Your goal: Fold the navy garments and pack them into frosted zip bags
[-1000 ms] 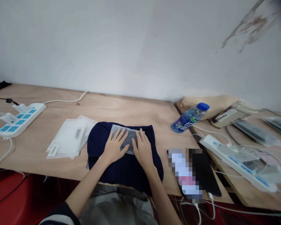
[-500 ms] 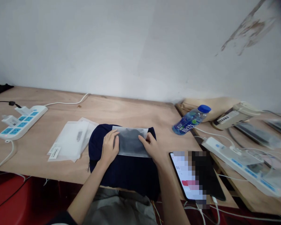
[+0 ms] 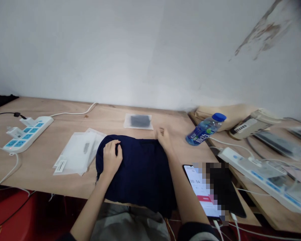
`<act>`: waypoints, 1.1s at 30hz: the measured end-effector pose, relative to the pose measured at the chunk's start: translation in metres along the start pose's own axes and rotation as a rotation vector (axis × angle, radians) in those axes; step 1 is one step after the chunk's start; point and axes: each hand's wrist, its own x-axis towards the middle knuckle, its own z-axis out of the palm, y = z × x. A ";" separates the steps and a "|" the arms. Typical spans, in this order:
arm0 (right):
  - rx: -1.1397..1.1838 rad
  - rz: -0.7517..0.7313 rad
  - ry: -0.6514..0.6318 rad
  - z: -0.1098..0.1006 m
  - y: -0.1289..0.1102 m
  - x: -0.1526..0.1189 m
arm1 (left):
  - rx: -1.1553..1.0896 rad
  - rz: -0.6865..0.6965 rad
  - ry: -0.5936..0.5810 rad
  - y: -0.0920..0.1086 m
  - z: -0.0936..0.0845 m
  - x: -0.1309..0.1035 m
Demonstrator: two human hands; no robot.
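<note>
A folded navy cloth (image 3: 140,170) lies over the table's front edge, draping down toward my lap. My left hand (image 3: 112,155) rests on its left part, thumb apart from the fingers and nothing in it. At the cloth's far right corner is my right hand (image 3: 163,138), its curled fingers blurred by motion, so their grip is unclear. Behind the cloth, a frosted plastic pouch (image 3: 127,121) with a dark item (image 3: 140,122) inside lies flat on the table, apart from both hands. Several more frosted pouches (image 3: 76,150) are stacked left of the cloth, one bearing a white label.
White power strips stand at left (image 3: 27,135) and right (image 3: 261,179). A blue-capped bottle (image 3: 203,130) lies tilted near a coffee cup (image 3: 248,125). Two phones, one with a lit screen (image 3: 198,187) and one dark (image 3: 227,190), lie at my right, with charging cables (image 3: 237,227).
The pouch with the dark item was between both hands on the cloth; now it lies released farther back on the table. My right hand has drawn off it, my left has moved slightly left.
</note>
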 end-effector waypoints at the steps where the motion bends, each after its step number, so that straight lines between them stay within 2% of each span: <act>1: -0.046 -0.013 -0.020 -0.004 0.001 -0.008 | 0.054 0.027 -0.044 -0.006 -0.002 0.005; 4: -0.148 -0.068 -0.105 -0.018 0.001 -0.030 | 0.198 0.067 -0.126 -0.026 -0.010 0.026; 7: -0.273 -0.143 -0.186 -0.031 -0.001 -0.043 | 0.287 0.039 -0.207 -0.041 -0.015 0.049; 11: -0.563 -0.204 -0.250 -0.038 0.000 -0.049 | 0.318 -0.022 -0.243 -0.048 -0.018 0.069; 13: -0.602 -0.205 -0.253 -0.040 -0.001 -0.049 | 0.319 -0.048 -0.249 -0.048 -0.020 0.075; 19: -0.638 -0.146 -0.282 -0.045 -0.004 -0.044 | 0.265 -0.146 -0.274 -0.046 -0.030 0.084; 26: -0.657 -0.081 -0.299 -0.057 -0.001 -0.053 | 0.077 -0.277 -0.301 -0.044 -0.043 0.078; 30: -0.637 -0.067 -0.261 -0.067 -0.006 -0.048 | -0.052 -0.355 -0.281 -0.045 -0.040 0.080; 33: -0.536 0.037 -0.146 -0.068 -0.010 -0.032 | -0.100 -0.382 -0.248 -0.045 -0.032 0.089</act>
